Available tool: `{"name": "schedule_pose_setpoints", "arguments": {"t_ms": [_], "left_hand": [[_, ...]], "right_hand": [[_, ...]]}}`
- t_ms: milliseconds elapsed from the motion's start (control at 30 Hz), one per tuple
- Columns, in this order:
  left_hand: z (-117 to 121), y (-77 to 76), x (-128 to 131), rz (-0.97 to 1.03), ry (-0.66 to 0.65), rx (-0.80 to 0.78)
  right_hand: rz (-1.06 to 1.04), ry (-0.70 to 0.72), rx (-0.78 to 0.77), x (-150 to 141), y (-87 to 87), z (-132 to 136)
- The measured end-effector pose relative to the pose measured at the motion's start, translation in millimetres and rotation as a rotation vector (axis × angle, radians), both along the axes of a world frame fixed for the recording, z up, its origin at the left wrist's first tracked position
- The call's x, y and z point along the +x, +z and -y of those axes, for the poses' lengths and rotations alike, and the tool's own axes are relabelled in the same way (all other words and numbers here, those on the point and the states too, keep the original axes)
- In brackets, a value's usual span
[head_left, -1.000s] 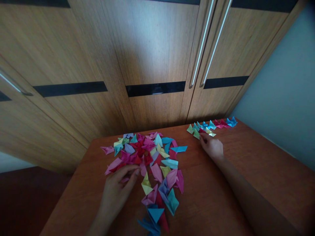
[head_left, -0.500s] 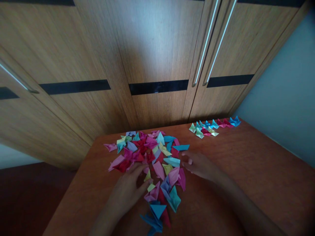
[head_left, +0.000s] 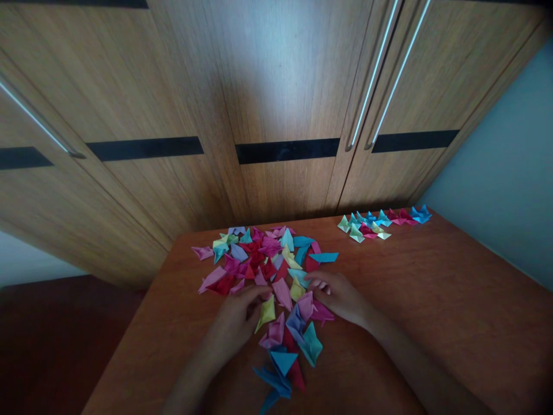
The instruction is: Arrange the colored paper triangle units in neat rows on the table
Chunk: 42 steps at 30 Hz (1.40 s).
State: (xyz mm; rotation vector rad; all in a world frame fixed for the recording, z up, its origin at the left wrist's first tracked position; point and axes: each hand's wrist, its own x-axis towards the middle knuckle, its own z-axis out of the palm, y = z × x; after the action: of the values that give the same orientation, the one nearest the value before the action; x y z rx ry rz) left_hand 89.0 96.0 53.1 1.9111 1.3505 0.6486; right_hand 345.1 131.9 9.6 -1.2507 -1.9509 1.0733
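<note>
Folded paper boats in many colours lie in a loose heap on the brown table. My left hand is at the heap's near left side, thumb and fingers closed on a yellow paper boat. A pink paper boat lies just below it. On the heap's right side is my right hand, its fingers curled in against a light blue paper boat. A magenta paper boat lies under its wrist side. Whether its fingers grip anything is hidden.
At the back right, small paper boats stand in rows, blue, green, red and yellow. A wooden wardrobe with long metal handles rises behind the table. Blue paper pieces lie near the front. A pale wall borders the right.
My left hand has picked at the yellow boat, which now stands tilted in its fingers. My right hand has moved in to the heap, and the light blue and magenta boats have shifted.
</note>
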Motion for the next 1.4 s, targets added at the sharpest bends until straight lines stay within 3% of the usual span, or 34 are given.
{"name": "schedule_pose_setpoints", "arguments": {"t_ms": [200,400,600,767,967,1167,1267,1400], "left_hand": [[-2.1,5.4,-0.4,-0.046,0.039,0.079],[4.5,17.0,-0.9,-0.342,0.115,0.146],[12.5,10.2,-3.0,-0.518,0.042,0.001],[8.3,7.8,-9.1,-0.461,0.024,0.045],[10.2,18.1,-2.1,-0.239,0.028,0.332],[15.6,14.2,9.1,-0.110,-0.017,0.574],[16.6,14.4,10.2,-0.074,-0.021,0.609],[16.9,17.2,9.6,-0.025,0.018,0.617]], "right_hand": [[-0.007,-0.027,0.000,2.9,-6.3,0.7],[-0.028,-0.007,-0.012,4.0,-2.3,0.3],[0.000,-0.022,-0.013,3.3,2.0,1.0],[-0.023,-0.014,-0.026,5.3,0.5,0.1],[-0.064,-0.068,0.103,1.9,20.6,8.3],[-0.109,0.116,0.281,-13.0,41.4,29.5],[-0.100,0.101,0.373,-14.6,40.9,31.3],[-0.132,0.057,0.377,-11.8,38.5,28.7]]}}
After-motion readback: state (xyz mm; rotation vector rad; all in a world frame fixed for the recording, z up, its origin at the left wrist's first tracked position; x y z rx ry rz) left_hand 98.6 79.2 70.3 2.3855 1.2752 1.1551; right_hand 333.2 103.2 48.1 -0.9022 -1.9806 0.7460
